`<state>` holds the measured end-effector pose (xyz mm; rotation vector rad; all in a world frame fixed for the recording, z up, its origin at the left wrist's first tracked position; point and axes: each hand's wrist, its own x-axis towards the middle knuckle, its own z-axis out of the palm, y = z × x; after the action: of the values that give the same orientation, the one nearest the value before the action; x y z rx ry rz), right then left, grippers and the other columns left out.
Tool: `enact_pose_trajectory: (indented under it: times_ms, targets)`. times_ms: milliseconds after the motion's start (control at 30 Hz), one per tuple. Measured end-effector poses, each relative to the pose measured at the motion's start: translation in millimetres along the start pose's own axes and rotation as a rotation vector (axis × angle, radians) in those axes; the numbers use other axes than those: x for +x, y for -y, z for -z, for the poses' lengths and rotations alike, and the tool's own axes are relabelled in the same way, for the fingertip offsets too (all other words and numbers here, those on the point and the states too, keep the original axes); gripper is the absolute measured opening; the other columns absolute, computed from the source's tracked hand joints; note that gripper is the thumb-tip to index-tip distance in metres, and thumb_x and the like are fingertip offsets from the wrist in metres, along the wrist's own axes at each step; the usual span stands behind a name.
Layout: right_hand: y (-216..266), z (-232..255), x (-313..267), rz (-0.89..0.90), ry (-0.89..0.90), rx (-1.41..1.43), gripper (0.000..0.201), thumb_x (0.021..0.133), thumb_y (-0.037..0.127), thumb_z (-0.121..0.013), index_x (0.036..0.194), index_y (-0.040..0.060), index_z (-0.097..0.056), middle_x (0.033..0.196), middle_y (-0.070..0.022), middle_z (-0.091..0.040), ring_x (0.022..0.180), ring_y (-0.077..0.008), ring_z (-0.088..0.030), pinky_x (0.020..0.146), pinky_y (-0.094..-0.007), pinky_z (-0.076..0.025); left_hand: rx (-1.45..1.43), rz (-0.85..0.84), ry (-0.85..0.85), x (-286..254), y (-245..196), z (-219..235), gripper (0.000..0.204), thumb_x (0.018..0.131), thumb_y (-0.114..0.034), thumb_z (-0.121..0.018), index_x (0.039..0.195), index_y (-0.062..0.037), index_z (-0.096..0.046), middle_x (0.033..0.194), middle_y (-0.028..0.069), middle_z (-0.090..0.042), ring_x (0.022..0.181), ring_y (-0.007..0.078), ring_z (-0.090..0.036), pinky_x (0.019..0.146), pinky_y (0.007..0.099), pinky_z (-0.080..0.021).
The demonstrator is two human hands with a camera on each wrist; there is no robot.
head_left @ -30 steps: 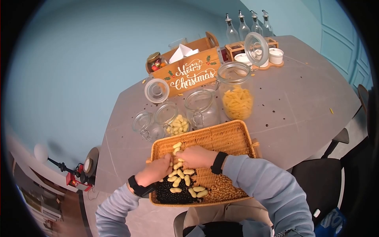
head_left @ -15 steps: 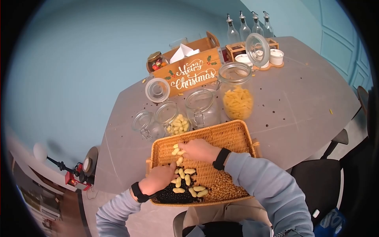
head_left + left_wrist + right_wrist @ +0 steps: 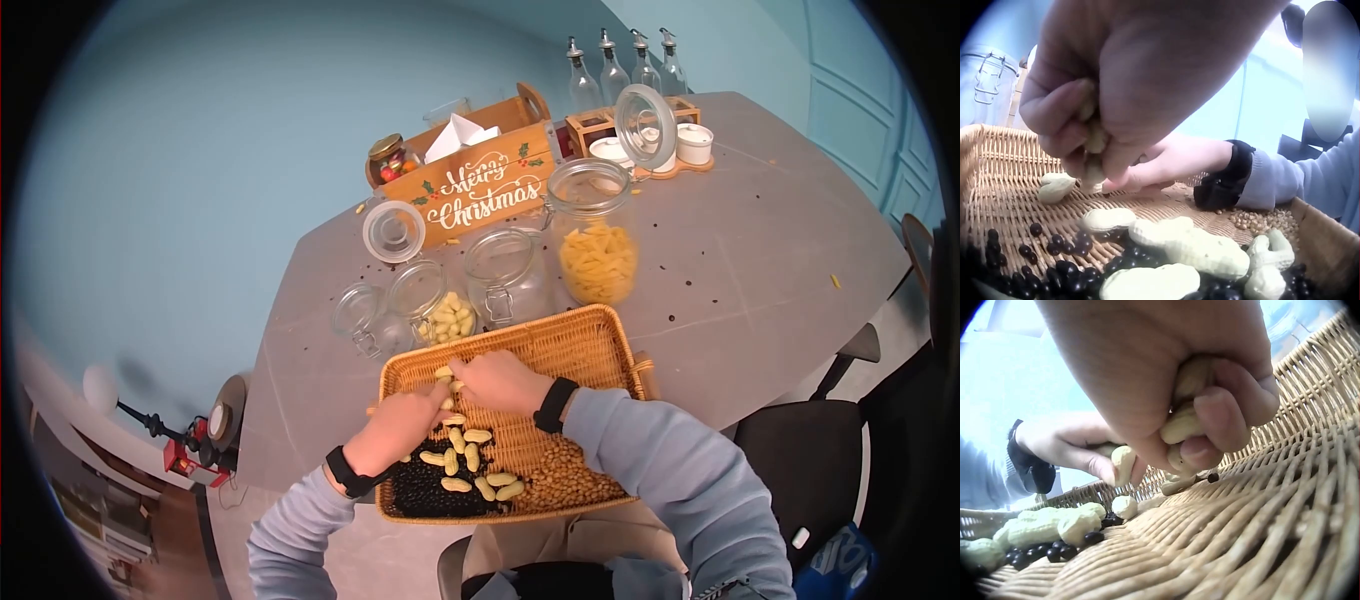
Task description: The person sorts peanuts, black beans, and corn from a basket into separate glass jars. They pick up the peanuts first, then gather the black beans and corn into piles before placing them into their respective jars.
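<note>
A wicker basket (image 3: 565,365) holds black beans (image 3: 430,497), tan beans (image 3: 575,482) and several loose unshelled peanuts (image 3: 478,437), mostly lying over the black beans. My left hand (image 3: 397,428) is above the basket's left side, its curled fingers gripping several peanuts (image 3: 1094,139). In the right wrist view, one peanut (image 3: 1124,464) shows between that hand's fingertips. Just ahead and to the right, my right hand (image 3: 497,380) clasps more peanuts (image 3: 1185,422) in its curled fingers, low over the bare wicker. Both hands' fingertips are close together near more loose peanuts (image 3: 1055,187).
Behind the basket stand open clip-top jars: one with peanuts (image 3: 452,320), one with penne-like pasta (image 3: 598,255), and two clear ones (image 3: 505,275). A wooden "Merry Christmas" box (image 3: 488,188) sits farther back, with glass bottles (image 3: 612,75) beside it. Dark beans dot the table (image 3: 760,270).
My left hand went back to the peanuts over the black beans, then moved up and forward toward the right hand. The right hand shifted slightly forward, then stayed near the basket's back left.
</note>
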<state>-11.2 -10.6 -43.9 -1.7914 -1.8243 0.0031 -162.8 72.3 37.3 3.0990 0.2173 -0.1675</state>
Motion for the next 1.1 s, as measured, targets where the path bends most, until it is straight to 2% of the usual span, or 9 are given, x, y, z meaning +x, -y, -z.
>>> enact_pose_trajectory:
  times_ms: [33, 100, 333, 500, 533, 667, 767, 833, 1100]
  targets:
    - [-0.5, -0.7, 0.3, -0.01, -0.023, -0.012, 0.022, 0.076, 0.017, -0.055, 0.09, 0.0008, -0.049, 0.058, -0.0112, -0.056, 0.054, -0.0289, -0.058, 0.048, -0.0393, -0.045, 0.0, -0.003, 0.002, 0.5, 1.1, -5.3, 0.027, 0.086, -0.028, -0.051, 0.097, -0.0034, -0.048, 0.075, 0.0168, -0.058, 0.069, 0.0352, -0.058, 0.057, 0.0429, -0.045]
    - [-1.0, -0.8, 0.6, -0.021, -0.023, -0.029, 0.022, 0.076, 0.017, -0.054, 0.09, 0.0008, -0.049, 0.058, -0.0112, -0.057, 0.055, -0.0287, -0.059, 0.048, -0.039, -0.045, 0.126, -0.132, 0.044, 0.6, 4.1, -17.3, 0.024, 0.085, -0.025, -0.052, 0.095, -0.0041, -0.047, 0.074, 0.0134, -0.058, 0.068, 0.0333, -0.059, 0.056, 0.042, -0.046]
    - [0.7, 7.1, 1.3, -0.093, -0.056, -0.031, 0.023, 0.076, 0.017, -0.054, 0.091, 0.0003, -0.049, 0.06, -0.0119, -0.058, 0.056, -0.0294, -0.059, 0.05, -0.0396, -0.047, 0.157, -0.145, 0.079, 0.3, 1.8, -20.3, 0.022, 0.085, -0.024, -0.052, 0.091, -0.0049, -0.046, 0.075, 0.0137, -0.058, 0.066, 0.0316, -0.059, 0.054, 0.0402, -0.046]
    - [-2.4, 4.1, 1.1, -0.13, -0.073, -0.026, 0.024, 0.076, 0.017, -0.054, 0.092, 0.0003, -0.048, 0.061, -0.0128, -0.059, 0.058, -0.03, -0.06, 0.051, -0.0406, -0.047, 0.217, 0.07, -0.066, 8.8, 13.7, 6.1, 0.022, 0.086, -0.027, -0.051, 0.089, -0.0064, -0.046, 0.065, 0.0138, -0.059, 0.058, 0.0327, -0.059, 0.05, 0.0403, -0.046]
    - [-2.5, 3.4, 1.8, -0.133, -0.071, -0.034, 0.024, 0.076, 0.017, -0.055, 0.092, 0.0003, -0.048, 0.062, -0.013, -0.059, 0.058, -0.0301, -0.06, 0.052, -0.0408, -0.047, 0.256, 0.063, -0.128, 11.3, 25.0, 0.2, 0.023, 0.086, -0.028, -0.051, 0.089, -0.0057, -0.046, 0.06, 0.0125, -0.057, 0.056, 0.0333, -0.058, 0.049, 0.0409, -0.045]
    - [-2.0, 4.4, 2.2, -0.145, -0.041, -0.022, 0.025, 0.075, 0.016, -0.055, 0.092, 0.0005, -0.048, 0.063, -0.0132, -0.059, 0.059, -0.03, -0.06, 0.052, -0.0408, -0.047, 0.258, 0.044, -0.13, 20.7, 37.5, -13.3, 0.026, 0.086, -0.031, -0.052, 0.089, -0.0052, -0.046, 0.062, 0.0139, -0.058, 0.058, 0.0335, -0.058, 0.05, 0.0414, -0.045]
    - [-1.7, 5.8, 2.1, -0.148, -0.043, -0.016, 0.026, 0.075, 0.016, -0.055, 0.094, 0.0002, -0.048, 0.062, -0.0128, -0.06, 0.059, -0.0298, -0.06, 0.051, -0.0403, -0.047, 0.112, -0.022, -0.048, 26.8, 37.6, -25.6, 0.029, 0.086, -0.033, -0.051, 0.092, -0.0044, -0.045, 0.064, 0.0147, -0.059, 0.06, 0.0338, -0.059, 0.051, 0.0422, -0.045]
    - [1.6, 9.8, 1.8, -0.167, -0.013, -0.02, 0.026, 0.074, 0.012, -0.053, 0.096, -0.0005, -0.053, 0.066, -0.012, -0.062, 0.062, -0.0282, -0.062, 0.054, -0.0391, -0.048, 0.15, 0.025, -0.024, 27.5, 31.7, -26.1, 0.033, 0.085, -0.034, -0.052, 0.096, -0.0039, -0.044, 0.066, 0.0158, -0.059, 0.062, 0.0343, -0.059, 0.053, 0.0429, -0.045]
    - [-0.2, 4.5, 1.6, -0.135, -0.023, -0.046, 0.023, 0.075, 0.015, -0.054, 0.094, 0.0, -0.052, 0.063, -0.0115, -0.061, 0.059, -0.0277, -0.061, 0.052, -0.0385, -0.047, 0.218, 0.163, -0.078, 36.6, 37.9, -39.4, 0.044, 0.081, -0.04, -0.057, 0.095, -0.0006, -0.043, 0.063, 0.0137, -0.058, 0.057, 0.0321, -0.058, 0.05, 0.0389, -0.046]
